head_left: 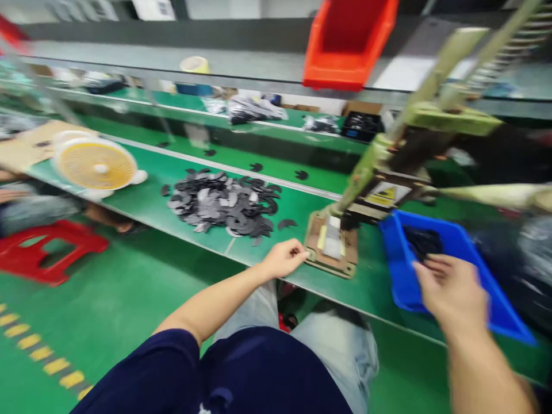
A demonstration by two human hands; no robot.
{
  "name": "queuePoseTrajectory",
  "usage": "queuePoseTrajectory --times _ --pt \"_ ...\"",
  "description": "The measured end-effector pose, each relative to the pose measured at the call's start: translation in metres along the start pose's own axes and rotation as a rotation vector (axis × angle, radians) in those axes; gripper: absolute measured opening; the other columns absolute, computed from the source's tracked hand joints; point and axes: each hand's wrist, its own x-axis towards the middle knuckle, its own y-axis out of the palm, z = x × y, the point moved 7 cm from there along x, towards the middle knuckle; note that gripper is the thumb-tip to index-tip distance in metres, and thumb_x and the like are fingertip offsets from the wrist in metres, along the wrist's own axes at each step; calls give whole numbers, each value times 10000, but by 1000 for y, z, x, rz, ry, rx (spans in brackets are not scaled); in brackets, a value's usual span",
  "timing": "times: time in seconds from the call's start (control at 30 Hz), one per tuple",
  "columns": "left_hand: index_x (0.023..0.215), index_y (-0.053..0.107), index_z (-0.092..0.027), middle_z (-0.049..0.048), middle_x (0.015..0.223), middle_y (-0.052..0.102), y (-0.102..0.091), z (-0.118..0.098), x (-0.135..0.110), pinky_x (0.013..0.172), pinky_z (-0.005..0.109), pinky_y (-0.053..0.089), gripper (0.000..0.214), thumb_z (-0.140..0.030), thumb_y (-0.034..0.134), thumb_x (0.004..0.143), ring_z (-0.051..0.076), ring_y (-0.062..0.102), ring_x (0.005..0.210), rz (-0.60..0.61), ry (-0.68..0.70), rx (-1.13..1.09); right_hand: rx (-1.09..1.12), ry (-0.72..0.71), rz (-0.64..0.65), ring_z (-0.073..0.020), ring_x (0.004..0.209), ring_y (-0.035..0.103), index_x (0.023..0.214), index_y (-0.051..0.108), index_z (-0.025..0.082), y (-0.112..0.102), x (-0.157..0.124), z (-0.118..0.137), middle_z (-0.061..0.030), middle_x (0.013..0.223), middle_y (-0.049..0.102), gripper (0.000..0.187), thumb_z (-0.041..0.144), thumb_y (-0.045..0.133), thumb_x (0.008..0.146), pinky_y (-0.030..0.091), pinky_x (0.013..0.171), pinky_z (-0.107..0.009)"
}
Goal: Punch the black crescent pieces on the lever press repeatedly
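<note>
My left hand (pixel 285 257) rests at the green bench's front edge, fingers curled in a loose pinch on a small dark piece beside the brown base plate (pixel 331 244) of a green lever press (pixel 390 167). My right hand (pixel 451 287) hovers over the rim of a blue bin (pixel 448 270), its fingers curled on a dark flat piece; the hand is smeared by motion. A heap of black and grey crescent-shaped flat parts (pixel 224 201) lies on the bench to the left of the press.
A small yellow-and-white fan (pixel 97 165) lies on the bench at left. A red stool (pixel 47 250) stands on the green floor below. An orange bin (pixel 347 43) sits on the upper shelf. Stray black parts (pixel 301 174) dot the belt behind the heap.
</note>
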Motion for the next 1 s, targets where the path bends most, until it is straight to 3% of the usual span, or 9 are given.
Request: queuePoseTrajectory --times 0.07,0.17,0.27,0.33,0.47,0.63,0.9,1.0 --pt "949 649 -164 13 803 641 5 -14 -5 669 258 456 315 -477 663 984 126 549 701 -1 60 -66 133 33 105 -340 965 706 934 634 355 11 -33 -13 -135 963 693 457 710 787 690 556 946 -624" --pt "1176 653 -166 60 1009 680 14 -42 -10 742 272 504 311 -414 685 989 134 610 801 64 219 -118 330 100 352 -213 749 663 1012 665 259 64 -74 -15 -81 874 728 499 684 744 762 603 748 -448" --pt "1371 624 -194 98 1163 673 25 -67 -16 764 286 533 424 -370 695 992 139 639 846 174 363 -91 553 172 484 -126 571 525 1036 621 240 104 -102 -4 -14 717 677 470 658 706 837 464 550 -295" --pt "1372 646 -200 101 1154 680 30 -77 -20 766 292 539 401 -352 685 1002 146 644 860 213 434 -61 688 208 548 -100 516 451 1007 574 246 118 -114 6 20 655 640 448 646 708 855 367 508 -259" --pt "1217 726 -186 83 1040 708 28 -80 -24 774 296 533 240 -310 669 1019 153 638 855 180 466 -15 869 276 610 -73 464 342 908 479 252 128 -124 16 63 566 558 450 646 694 880 266 500 -243" --pt "1164 742 -180 64 970 708 25 -78 -29 760 289 530 191 -276 693 1006 141 628 806 150 468 -16 965 328 603 -72 462 292 865 425 255 135 -127 17 88 523 474 473 661 667 897 236 511 -245" --pt "1139 750 -184 80 999 729 25 -77 -32 746 288 550 190 -298 700 995 148 651 820 154 440 -47 905 296 597 -90 470 305 867 436 264 140 -129 12 82 536 471 472 699 615 915 259 520 -259" --pt "1107 749 -177 89 1022 738 28 -70 -30 784 302 567 211 -349 687 1001 162 678 865 211 306 -93 816 222 602 -97 491 355 865 468 259 138 -126 10 68 560 501 431 660 606 941 292 534 -266"
